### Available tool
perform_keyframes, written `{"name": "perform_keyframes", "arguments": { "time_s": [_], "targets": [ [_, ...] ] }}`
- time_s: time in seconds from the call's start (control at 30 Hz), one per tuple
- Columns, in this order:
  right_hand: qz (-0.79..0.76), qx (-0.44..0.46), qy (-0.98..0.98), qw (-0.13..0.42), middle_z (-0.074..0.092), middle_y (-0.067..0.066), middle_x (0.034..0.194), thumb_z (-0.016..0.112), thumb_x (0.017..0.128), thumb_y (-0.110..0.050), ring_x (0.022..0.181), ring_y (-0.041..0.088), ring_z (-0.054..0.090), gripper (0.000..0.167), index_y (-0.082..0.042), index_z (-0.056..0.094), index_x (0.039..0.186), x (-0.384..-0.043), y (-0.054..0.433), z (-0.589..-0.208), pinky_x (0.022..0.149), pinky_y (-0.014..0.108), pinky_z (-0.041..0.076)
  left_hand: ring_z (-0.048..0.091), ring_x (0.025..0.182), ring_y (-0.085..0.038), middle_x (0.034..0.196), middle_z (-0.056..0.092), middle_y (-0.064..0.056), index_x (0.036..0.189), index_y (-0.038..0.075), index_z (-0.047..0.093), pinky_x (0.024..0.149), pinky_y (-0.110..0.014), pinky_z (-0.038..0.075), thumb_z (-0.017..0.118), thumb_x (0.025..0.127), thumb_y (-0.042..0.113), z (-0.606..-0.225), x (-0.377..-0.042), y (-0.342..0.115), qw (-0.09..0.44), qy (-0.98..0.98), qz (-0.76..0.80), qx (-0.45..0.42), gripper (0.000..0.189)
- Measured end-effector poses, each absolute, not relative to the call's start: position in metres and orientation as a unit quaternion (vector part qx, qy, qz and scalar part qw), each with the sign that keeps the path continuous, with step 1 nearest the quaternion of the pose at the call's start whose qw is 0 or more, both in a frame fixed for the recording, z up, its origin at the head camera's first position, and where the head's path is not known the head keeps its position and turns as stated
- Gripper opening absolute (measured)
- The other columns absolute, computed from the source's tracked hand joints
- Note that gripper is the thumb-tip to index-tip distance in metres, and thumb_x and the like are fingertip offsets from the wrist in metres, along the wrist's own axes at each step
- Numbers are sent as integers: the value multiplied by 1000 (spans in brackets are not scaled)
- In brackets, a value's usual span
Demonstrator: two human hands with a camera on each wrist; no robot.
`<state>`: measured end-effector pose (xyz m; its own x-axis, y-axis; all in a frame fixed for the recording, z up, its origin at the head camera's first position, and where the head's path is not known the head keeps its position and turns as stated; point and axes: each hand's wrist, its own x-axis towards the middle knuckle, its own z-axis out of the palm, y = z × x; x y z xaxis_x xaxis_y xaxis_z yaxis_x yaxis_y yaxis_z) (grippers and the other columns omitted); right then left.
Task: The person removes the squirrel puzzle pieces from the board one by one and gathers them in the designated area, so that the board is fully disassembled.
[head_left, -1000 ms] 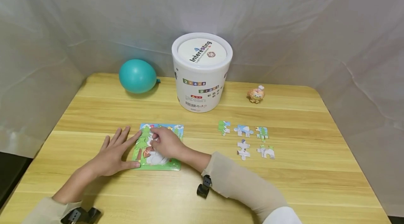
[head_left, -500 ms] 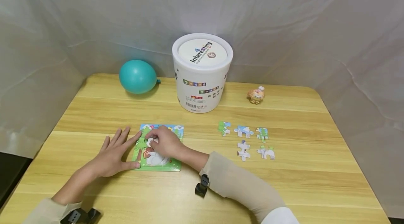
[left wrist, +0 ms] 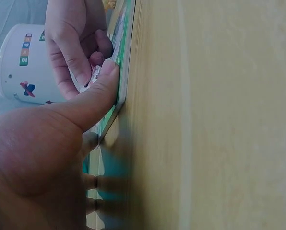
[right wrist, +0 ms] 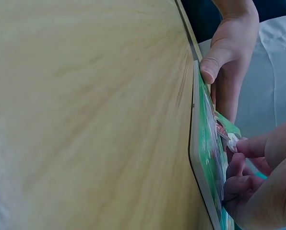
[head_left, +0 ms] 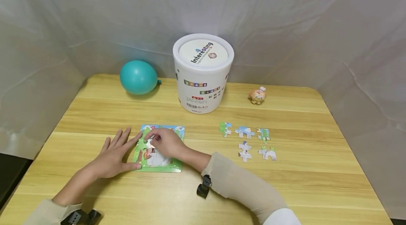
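Observation:
A jigsaw board with a green border lies flat on the table, with a white animal and trees pictured on it. My right hand is over its middle and pinches a puzzle piece between thumb and index finger. In the right wrist view that piece stands tilted off the board's surface, white, green and reddish. My left hand lies spread at the board's left side, thumb and index finger touching its edge. The right hand hides part of the board in the head view.
Several loose puzzle pieces lie in two rows to the right. Behind stand a white lidded bucket, a teal balloon and a small orange figurine. Grey cloth hangs around the table.
My right hand has shifted slightly over the board, and the piece it pinches now shows more tilted. My left hand stays where it was, and the loose pieces have not moved.

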<state>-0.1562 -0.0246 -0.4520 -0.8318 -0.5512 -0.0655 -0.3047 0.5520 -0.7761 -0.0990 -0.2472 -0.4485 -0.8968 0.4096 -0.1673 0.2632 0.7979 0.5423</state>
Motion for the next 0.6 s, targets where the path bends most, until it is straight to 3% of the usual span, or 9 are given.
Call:
{"name": "perform_keyframes", "arguments": {
  "time_s": [0.3,0.6],
  "targets": [
    [-429,-234,858,156,61,-9,75,64,100,-8,55,3,48,16,-13,76,109,-156,-24,-452,56,17,42,-4,148,-59,165,1,-33,164,19,23,109,-78,-6,76,86,53,-449,-99,-246,141,936,268,179,100],
    [-419,-235,865,147,62,-10,75,66,99,-7,55,3,48,15,-13,77,108,-157,-25,-453,55,17,42,-12,147,-59,164,-3,-35,165,22,21,107,-76,-18,68,97,40,-458,-100,-253,130,920,311,201,85]
  ]
}}
